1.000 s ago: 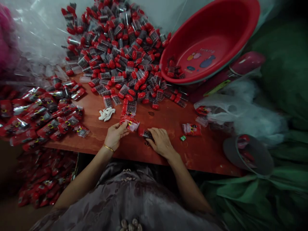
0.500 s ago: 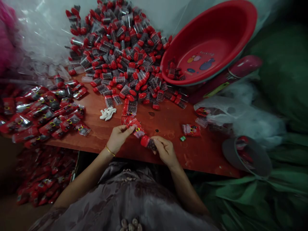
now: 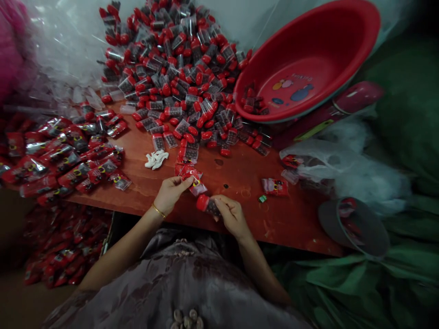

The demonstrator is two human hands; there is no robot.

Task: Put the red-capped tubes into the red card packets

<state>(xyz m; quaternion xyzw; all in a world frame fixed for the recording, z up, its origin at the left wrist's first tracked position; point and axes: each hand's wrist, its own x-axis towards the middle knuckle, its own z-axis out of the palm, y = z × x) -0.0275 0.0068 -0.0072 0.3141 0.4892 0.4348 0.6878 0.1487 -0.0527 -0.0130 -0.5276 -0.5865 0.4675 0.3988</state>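
Note:
My left hand (image 3: 171,194) pinches a small red printed packet (image 3: 198,186) with a clear lower part, between thumb and fingers. Just right of it, my right hand (image 3: 233,214) grips a small clear tube with a red cap (image 3: 203,203) and dark contents, its cap pointing toward the packet. Beyond my left hand, more red wrappers (image 3: 183,169) lie in a short row on the table, with another capped tube (image 3: 188,150) at their far end. A crumpled white bundle (image 3: 157,159) rests to the left of that row.
A large heap of red-capped tubes (image 3: 171,73) covers the back of the table (image 3: 236,171). Filled red packets (image 3: 78,160) pile up at left. A red basin (image 3: 305,59), a grey round container (image 3: 327,224) and a clear plastic bag (image 3: 363,178) stand at right.
The capped tube in my right hand has shifted slightly left and down relative to the packet. My left hand keeps its pinch on the packet. The whole view has shifted slightly.

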